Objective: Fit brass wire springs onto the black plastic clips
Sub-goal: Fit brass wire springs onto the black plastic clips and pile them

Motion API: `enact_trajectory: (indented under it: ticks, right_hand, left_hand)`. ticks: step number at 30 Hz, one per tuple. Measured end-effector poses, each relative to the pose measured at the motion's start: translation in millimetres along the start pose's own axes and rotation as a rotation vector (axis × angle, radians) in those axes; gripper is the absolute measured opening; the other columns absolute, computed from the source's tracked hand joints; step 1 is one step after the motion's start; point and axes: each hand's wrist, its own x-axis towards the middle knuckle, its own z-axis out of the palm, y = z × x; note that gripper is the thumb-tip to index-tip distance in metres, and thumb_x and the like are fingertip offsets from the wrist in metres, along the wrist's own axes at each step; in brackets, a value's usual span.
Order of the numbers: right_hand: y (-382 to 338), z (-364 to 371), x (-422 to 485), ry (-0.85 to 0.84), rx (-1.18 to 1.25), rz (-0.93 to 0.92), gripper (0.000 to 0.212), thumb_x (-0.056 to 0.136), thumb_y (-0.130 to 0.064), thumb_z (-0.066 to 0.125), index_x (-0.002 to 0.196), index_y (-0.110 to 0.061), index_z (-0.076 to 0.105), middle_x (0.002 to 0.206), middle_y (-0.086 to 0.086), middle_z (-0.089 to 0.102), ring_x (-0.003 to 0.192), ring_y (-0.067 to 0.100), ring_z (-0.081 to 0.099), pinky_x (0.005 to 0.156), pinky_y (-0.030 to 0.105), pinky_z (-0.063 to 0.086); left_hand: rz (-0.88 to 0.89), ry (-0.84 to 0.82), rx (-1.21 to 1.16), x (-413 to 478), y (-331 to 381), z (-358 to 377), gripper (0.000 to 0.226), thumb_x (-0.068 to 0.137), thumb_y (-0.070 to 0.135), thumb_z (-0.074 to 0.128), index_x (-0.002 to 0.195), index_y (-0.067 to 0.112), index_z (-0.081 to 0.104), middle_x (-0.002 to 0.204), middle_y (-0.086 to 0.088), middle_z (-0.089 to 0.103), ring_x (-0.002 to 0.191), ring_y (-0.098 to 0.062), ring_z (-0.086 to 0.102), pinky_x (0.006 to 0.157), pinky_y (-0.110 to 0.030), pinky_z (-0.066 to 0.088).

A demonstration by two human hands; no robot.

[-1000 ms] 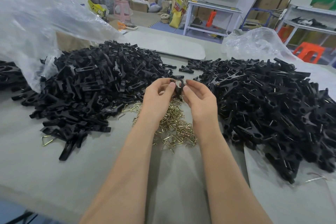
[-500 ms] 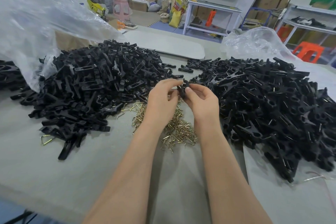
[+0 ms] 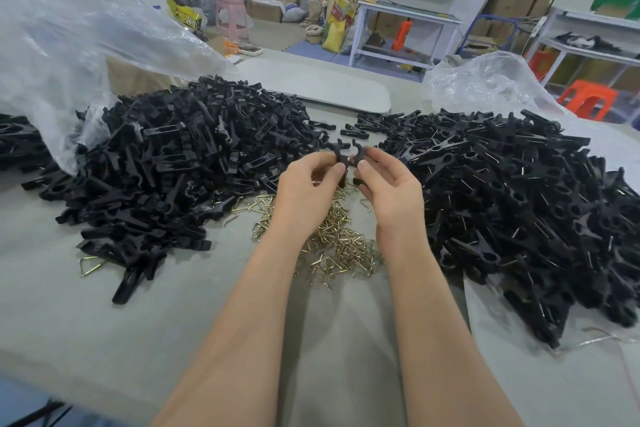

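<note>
Just below the grip, loose brass wire springs [image 3: 339, 236] are heaped on the worktop [image 3: 86, 322]. In the grip itself, a black plastic clip [image 3: 346, 153] is pinched between the fingertips of the left hand [image 3: 308, 180] and the right hand [image 3: 391, 184], its curved ends pointing away. Whether a spring is already hooked in cannot be told. The halves are best kept aligned and pressed firmly while the wire is seated, so that nothing slips. A pile of bare clips [image 3: 180, 166] is spread left of the grip, a pile of sprung clips [image 3: 502, 201] right of it.
</note>
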Motion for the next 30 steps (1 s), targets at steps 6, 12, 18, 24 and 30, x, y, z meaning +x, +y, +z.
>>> enact_trajectory:
  ticks: [6, 12, 18, 24, 30]
  right_hand:
    - [0, 1, -1, -0.064, -0.094, -0.045, 0.022, 0.089, -0.004, 0.061, 0.096, -0.025, 0.065, 0.095, -0.006, 0.07, 0.089, 0.0, 0.067, 0.081, 0.015, 0.052]
    - [0, -1, -1, 0.038, -0.106, -0.066, 0.02, 0.087, -0.003, 0.064, 0.085, -0.023, 0.066, 0.088, 0.001, 0.07, 0.088, 0.015, 0.067, 0.077, 0.019, 0.053]
    - [-1, -2, 1, -0.013, -0.124, -0.037, 0.021, 0.086, -0.003, 0.065, 0.08, -0.023, 0.068, 0.075, -0.005, 0.071, 0.076, 0.007, 0.067, 0.074, 0.019, 0.053]
    - [-6, -8, 2, -0.167, 0.004, 0.058, 0.015, 0.091, -0.004, 0.058, 0.092, -0.013, 0.07, 0.082, 0.002, 0.071, 0.079, 0.012, 0.066, 0.079, 0.025, 0.055]
    - [-9, -5, 0, -0.193, 0.142, 0.221, 0.013, 0.091, -0.009, 0.059, 0.102, -0.003, 0.062, 0.076, 0.006, 0.07, 0.069, 0.014, 0.065, 0.066, 0.021, 0.054]
  left_hand:
    - [-0.027, -0.042, -0.098, -3, 4, -2, 0.016, 0.092, 0.019, 0.06, 0.085, 0.031, 0.065, 0.086, 0.007, 0.069, 0.092, -0.018, 0.065, 0.086, -0.031, 0.051]
    - [-0.075, -0.059, -0.147, -3, 6, -2, 0.022, 0.093, 0.022, 0.059, 0.11, 0.011, 0.068, 0.093, 0.006, 0.069, 0.09, -0.008, 0.063, 0.083, -0.02, 0.049]
    - [-0.074, -0.087, -0.162, -5, 7, -5, 0.017, 0.092, 0.02, 0.061, 0.105, 0.014, 0.069, 0.096, 0.002, 0.071, 0.092, -0.006, 0.064, 0.085, -0.021, 0.05]
    - [-0.117, -0.092, -0.328, -4, 9, -10, 0.012, 0.088, 0.033, 0.065, 0.088, 0.022, 0.069, 0.069, 0.015, 0.064, 0.067, 0.004, 0.055, 0.071, -0.015, 0.043]
    - [-0.242, -0.216, -0.664, -2, 8, -17, 0.01, 0.088, 0.018, 0.064, 0.098, 0.018, 0.067, 0.08, 0.005, 0.067, 0.078, -0.007, 0.06, 0.072, -0.022, 0.046]
